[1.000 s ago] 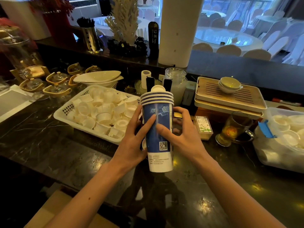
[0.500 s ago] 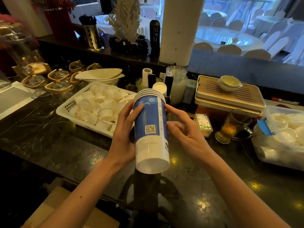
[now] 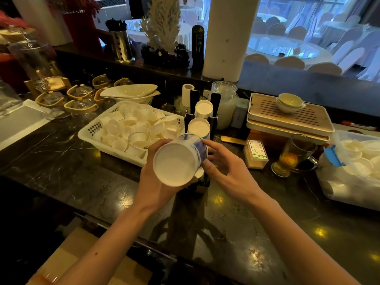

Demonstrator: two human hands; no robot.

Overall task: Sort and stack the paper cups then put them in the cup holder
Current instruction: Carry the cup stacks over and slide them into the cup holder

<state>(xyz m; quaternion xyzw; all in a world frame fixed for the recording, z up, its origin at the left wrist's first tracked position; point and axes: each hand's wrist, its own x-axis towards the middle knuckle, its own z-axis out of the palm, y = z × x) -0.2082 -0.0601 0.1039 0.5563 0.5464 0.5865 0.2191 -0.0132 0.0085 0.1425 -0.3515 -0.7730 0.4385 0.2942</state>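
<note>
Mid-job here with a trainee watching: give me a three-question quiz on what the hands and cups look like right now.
1. True or false: the stack of blue paper cups is tipped so its white base faces the camera.
2. Which hand wraps the stack's body? A) left hand B) right hand
3. Fill in: the black cup holder already holds other ____ cup stacks.

Key: 1 true; 2 A, the right hand only touches the side with its fingertips; 3 white.
</note>
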